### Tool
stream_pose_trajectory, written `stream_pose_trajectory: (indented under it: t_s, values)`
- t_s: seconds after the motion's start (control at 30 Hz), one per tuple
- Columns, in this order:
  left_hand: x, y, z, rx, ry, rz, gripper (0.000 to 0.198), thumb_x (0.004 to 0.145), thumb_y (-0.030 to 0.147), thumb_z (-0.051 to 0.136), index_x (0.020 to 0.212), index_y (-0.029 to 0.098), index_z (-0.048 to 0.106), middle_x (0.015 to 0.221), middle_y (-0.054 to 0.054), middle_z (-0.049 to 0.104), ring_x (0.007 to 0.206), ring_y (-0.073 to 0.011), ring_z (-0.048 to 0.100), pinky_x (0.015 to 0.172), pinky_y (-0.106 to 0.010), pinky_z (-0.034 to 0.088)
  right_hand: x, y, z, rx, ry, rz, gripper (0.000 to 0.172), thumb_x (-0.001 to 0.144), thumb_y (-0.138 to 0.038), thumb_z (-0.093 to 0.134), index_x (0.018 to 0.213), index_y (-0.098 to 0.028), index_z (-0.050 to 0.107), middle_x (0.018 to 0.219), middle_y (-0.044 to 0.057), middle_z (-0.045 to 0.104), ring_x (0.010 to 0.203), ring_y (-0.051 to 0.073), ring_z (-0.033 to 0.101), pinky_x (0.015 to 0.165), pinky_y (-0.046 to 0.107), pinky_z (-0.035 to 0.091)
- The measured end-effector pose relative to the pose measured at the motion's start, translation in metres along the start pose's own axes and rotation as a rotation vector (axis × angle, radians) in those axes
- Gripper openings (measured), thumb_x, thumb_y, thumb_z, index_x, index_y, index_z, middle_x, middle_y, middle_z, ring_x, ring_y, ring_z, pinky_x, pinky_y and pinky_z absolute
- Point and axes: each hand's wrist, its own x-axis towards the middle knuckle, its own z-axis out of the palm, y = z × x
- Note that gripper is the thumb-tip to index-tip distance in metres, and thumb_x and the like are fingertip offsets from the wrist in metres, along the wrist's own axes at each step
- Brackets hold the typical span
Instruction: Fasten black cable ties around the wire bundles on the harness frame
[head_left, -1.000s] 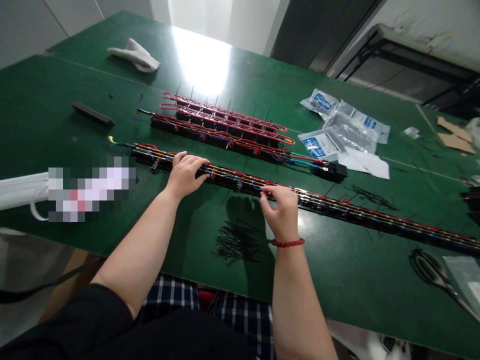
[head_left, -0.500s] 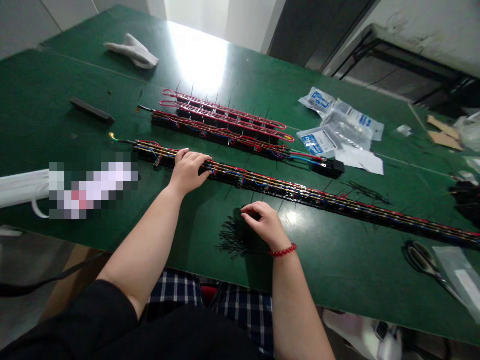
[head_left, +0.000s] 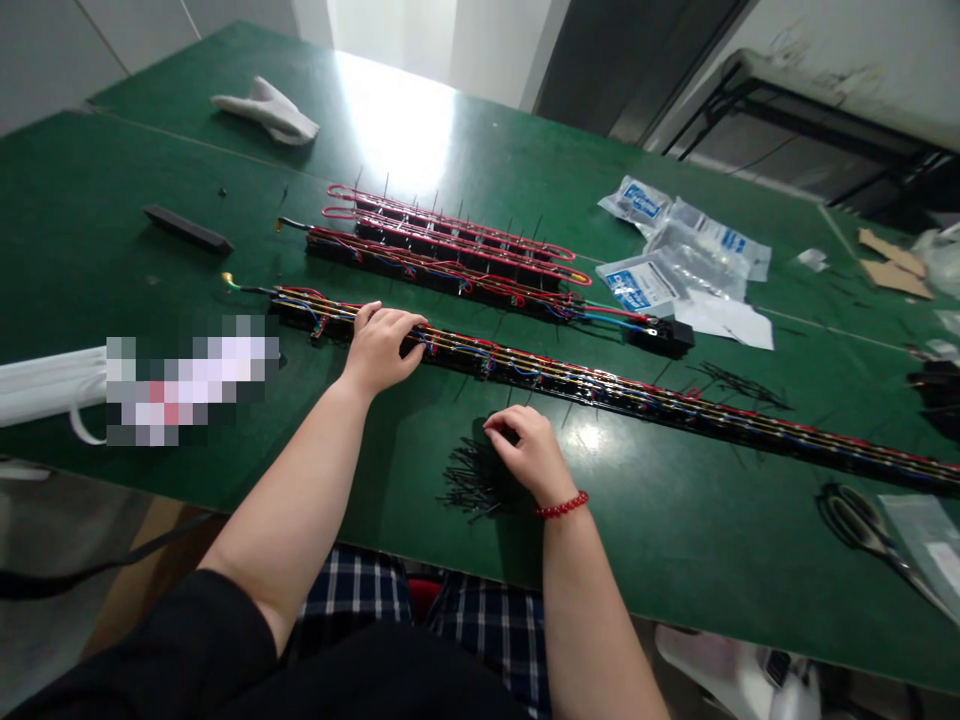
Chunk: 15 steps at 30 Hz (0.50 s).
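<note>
A long black strip with red, yellow and blue wires point(head_left: 637, 390) runs across the green table. My left hand point(head_left: 384, 350) rests over its left part, with the fingers wrapped on the far edge and the thumb on the near side. On the near side of the strip, my right hand point(head_left: 529, 450) has thumb and fingertips pressed together above a pile of thin black ties point(head_left: 469, 480). Whatever is between those fingertips is too small to make out. Beyond the long strip lies a shorter black assembly with red wires point(head_left: 450, 240).
Clear plastic bags point(head_left: 686, 260) lie at the back right, scissors point(head_left: 859, 520) at the right. A white glove point(head_left: 270, 110), a dark bar point(head_left: 187, 230) and white strips point(head_left: 52, 385) are on the left. More black ties point(head_left: 739, 385) lie beyond the strip.
The view has shifted slightly. Both hands keep nearly the same places, my left on the strip and my right pinched by the pile.
</note>
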Motion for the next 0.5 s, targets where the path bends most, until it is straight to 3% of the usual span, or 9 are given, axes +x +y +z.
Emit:
stream_pose_trajectory:
  t_s: [0.3, 0.5]
  values:
    - [0.003, 0.007, 0.003, 0.004, 0.048, -0.069, 0.026, 0.096, 0.030, 0.044, 0.105, 0.025, 0.069, 0.106, -0.003, 0.074, 0.105, -0.0210, 0.064, 0.112, -0.045, 0.028, -0.002, 0.001, -0.005, 0.269, 0.108, 0.137, 0.009, 0.090, -0.028, 0.055, 0.089, -0.021, 0.061, 0.086, 0.004, 0.065, 0.076, 0.018, 0.060, 0.069, 0.031, 0.046]
    - [0.004, 0.008, 0.005, 0.020, 0.065, -0.079, 0.026, 0.097, 0.031, 0.045, 0.102, 0.026, 0.069, 0.105, -0.002, 0.074, 0.104, -0.0207, 0.064, 0.112, -0.044, 0.029, 0.002, -0.006, -0.014, 0.488, 0.134, 0.194, 0.012, 0.090, -0.034, 0.059, 0.093, -0.022, 0.059, 0.083, 0.002, 0.066, 0.073, 0.015, 0.061, 0.066, 0.029, 0.047]
